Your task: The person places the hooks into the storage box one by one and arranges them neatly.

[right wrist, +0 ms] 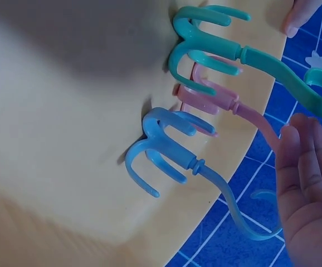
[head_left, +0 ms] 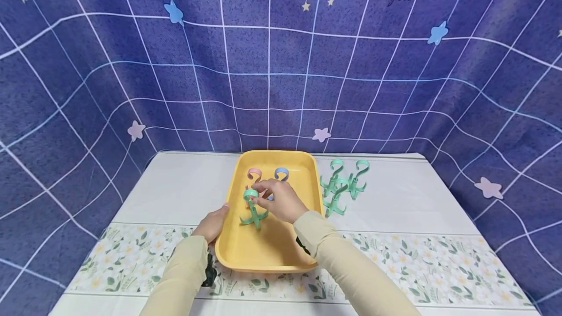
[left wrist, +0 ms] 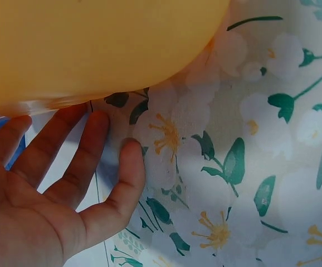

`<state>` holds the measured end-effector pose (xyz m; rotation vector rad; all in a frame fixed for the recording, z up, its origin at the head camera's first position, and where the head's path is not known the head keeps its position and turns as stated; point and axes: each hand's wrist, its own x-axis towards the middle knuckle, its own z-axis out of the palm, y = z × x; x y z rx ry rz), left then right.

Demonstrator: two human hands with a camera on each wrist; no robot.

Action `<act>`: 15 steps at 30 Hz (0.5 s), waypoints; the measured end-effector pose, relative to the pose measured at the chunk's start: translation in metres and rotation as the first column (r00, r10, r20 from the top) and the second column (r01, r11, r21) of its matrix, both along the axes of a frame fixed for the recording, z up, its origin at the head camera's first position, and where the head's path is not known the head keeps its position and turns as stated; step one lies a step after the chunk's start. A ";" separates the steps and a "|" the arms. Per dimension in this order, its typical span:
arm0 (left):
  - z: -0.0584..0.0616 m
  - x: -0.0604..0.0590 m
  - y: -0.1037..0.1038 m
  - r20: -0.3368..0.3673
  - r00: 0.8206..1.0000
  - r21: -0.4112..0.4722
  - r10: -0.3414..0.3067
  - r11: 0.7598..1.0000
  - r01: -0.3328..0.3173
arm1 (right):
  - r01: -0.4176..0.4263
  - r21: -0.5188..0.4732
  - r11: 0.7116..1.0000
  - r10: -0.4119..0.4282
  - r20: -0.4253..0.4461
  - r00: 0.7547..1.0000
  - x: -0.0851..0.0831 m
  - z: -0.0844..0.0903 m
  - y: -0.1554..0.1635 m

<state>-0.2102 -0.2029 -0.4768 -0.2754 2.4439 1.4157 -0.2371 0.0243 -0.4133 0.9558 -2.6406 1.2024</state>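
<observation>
The right hand [head_left: 281, 201] pinches the top loop of a green hook [head_left: 253, 208] standing inside the yellow tray [head_left: 272, 252]. Just beyond it stand a pink hook [head_left: 254, 174] and a blue hook [head_left: 281, 174]. The left hand [head_left: 212, 223] rests spread against the tray's near-left rim. Right of the right hand, a cluster of green hooks [head_left: 342, 184] waits on the table [head_left: 417, 199], so three seem placed and several remain.

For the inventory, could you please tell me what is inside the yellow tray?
Inside the yellow tray stand three hooks: a green hook pinched at its top by the right hand, a pink hook and a blue hook. The hand hides their bases in the head view.
</observation>
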 end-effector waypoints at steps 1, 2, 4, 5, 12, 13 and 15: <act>0.000 0.000 0.000 0.001 1.000 0.000 0.000 1.000 0.000 | 0.000 0.002 1.000 0.000 -0.006 1.000 0.000 0.000 0.001; 0.000 0.000 0.000 0.003 1.000 -0.002 0.001 1.000 -0.001 | 0.002 0.005 1.000 -0.002 -0.014 1.000 0.000 0.000 0.002; -0.001 0.000 0.000 0.004 1.000 -0.004 0.003 1.000 -0.003 | 0.001 -0.005 1.000 -0.001 -0.011 1.000 0.000 0.000 0.004; -0.001 0.000 0.000 0.004 1.000 -0.003 0.003 1.000 -0.003 | 0.001 -0.011 1.000 -0.001 -0.008 1.000 0.000 0.000 0.005; -0.001 0.001 0.000 0.002 1.000 0.002 0.010 1.000 -0.010 | 0.020 -0.042 0.999 -0.018 0.031 0.999 0.000 -0.003 0.011; 0.000 0.001 0.001 0.002 1.000 0.002 0.009 1.000 -0.009 | 0.023 -0.048 0.999 -0.021 0.040 0.999 0.000 -0.003 0.012; 0.000 0.001 0.001 0.005 1.000 -0.001 0.006 1.000 -0.006 | 0.028 -0.061 0.998 -0.025 0.052 0.998 0.001 -0.002 0.013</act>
